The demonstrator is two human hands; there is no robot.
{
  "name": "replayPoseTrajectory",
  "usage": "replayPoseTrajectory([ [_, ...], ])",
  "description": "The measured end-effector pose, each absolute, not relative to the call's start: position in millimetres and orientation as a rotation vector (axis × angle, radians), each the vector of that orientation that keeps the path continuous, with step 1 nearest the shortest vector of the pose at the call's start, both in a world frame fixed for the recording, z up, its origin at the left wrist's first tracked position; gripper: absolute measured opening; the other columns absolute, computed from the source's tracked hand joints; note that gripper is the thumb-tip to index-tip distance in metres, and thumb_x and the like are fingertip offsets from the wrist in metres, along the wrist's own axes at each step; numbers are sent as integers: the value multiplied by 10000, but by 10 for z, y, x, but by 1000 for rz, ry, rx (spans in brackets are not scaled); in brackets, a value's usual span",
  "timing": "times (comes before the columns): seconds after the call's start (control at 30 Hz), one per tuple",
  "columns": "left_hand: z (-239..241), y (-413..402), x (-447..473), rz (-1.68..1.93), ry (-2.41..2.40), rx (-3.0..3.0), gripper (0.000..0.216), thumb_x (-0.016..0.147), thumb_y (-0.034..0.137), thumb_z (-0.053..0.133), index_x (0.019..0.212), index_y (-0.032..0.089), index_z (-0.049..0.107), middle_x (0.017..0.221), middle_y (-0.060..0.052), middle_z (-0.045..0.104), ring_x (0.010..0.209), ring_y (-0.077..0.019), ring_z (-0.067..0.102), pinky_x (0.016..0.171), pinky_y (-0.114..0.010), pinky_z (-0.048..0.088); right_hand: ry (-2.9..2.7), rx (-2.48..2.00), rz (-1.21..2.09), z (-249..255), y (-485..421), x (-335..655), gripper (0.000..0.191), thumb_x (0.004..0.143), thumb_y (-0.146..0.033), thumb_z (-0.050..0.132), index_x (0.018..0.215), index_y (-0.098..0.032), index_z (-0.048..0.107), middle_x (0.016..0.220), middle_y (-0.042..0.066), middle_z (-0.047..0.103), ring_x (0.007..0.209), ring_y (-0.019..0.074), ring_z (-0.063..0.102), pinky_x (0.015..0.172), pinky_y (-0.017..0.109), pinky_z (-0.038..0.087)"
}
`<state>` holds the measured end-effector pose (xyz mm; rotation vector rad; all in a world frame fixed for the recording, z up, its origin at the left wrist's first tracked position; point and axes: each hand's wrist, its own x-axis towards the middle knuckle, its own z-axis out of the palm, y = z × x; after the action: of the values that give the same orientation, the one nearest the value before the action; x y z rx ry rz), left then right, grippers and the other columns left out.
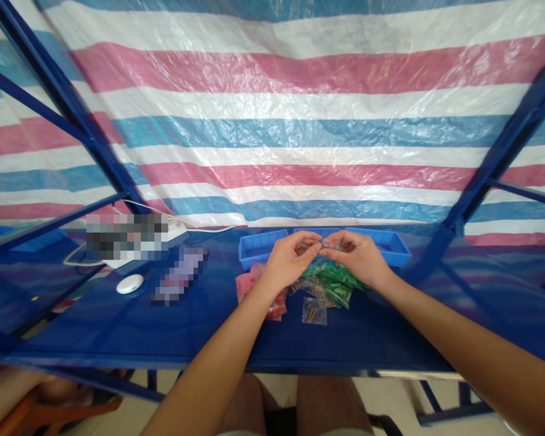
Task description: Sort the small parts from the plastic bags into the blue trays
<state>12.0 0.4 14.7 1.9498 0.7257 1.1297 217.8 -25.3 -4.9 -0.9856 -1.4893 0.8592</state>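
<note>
My left hand [294, 257] and my right hand [358, 257] meet above the table, fingers closed in a pinch. Between their fingertips is a small clear plastic bag [332, 245], mostly covered by the fingers; its contents cannot be made out. Below the hands lies a pile of green plastic bags [340, 284], with clear bags [306, 281] at its left. Pink plastic bags [249, 286] lie under my left wrist and forearm. Nearer to me, a flat clear bag [315, 312] holds a few thin brass-coloured pieces.
Blue plastic bins [258, 248] stand in a row behind the hands, the right-hand bin [393, 248] partly hidden. Left on the blue table [367, 345] are a white rounded case [129, 284], a blurred-out phone-like object [181, 275] and a white power strip [138, 257]. Blue frame posts [495, 145] flank a striped sheet.
</note>
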Motion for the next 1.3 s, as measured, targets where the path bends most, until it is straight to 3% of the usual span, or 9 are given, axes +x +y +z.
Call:
replayPoseTrajectory([
  [0.07, 134, 21, 119, 1135, 729, 1935, 252, 963, 356, 703, 1140, 181, 743, 1079, -98, 803, 993, -225, 772, 932, -364, 618, -1472, -954, 900, -56, -248, 2165, 361, 761, -472, 909, 991, -245, 750, 944, 52, 784, 772, 222, 710, 675, 371, 606],
  [0.2, 131, 28, 113, 1146, 739, 1924, 260, 958, 353, 713, 1155, 185, 740, 1077, -96, 806, 992, -227, 776, 924, -360, 623, -1483, -888, 941, -44, -249, 2159, 331, 809, -436, 871, 1036, -246, 724, 1007, 59, 786, 942, 240, 743, 874, 420, 637],
  [0.33, 146, 7, 116, 1155, 731, 1921, 264, 951, 353, 726, 1154, 184, 741, 1088, -99, 805, 1001, -226, 776, 930, -360, 623, -1515, -854, 983, -42, -258, 2162, 296, 847, -369, 822, 1083, -252, 686, 1017, 47, 767, 951, 224, 738, 914, 428, 620],
  [0.8, 147, -35, 160, 1145, 715, 1954, 285, 878, 204, 747, 1158, 170, 710, 997, -83, 785, 905, -186, 756, 856, -318, 614, -1531, -877, 975, -12, -326, 2076, 295, 772, -234, 754, 1009, -255, 579, 821, -25, 661, 730, 158, 629, 685, 302, 502],
  [1.13, 185, -117, 167, 1136, 714, 2020, 317, 792, 111, 719, 1090, 185, 639, 1003, -54, 746, 868, -154, 724, 839, -292, 595, -1580, -871, 937, -26, -355, 2043, 288, 805, -253, 777, 997, -255, 561, 898, -8, 654, 766, 164, 608, 733, 322, 506],
  [1.3, 194, -127, 177, 1127, 708, 2031, 343, 785, 97, 703, 1104, 194, 622, 989, -42, 733, 858, -146, 714, 814, -274, 575, -1594, -869, 950, -8, -363, 2043, 298, 822, -291, 785, 1002, -260, 550, 866, -17, 626, 714, 151, 568, 674, 301, 484],
])
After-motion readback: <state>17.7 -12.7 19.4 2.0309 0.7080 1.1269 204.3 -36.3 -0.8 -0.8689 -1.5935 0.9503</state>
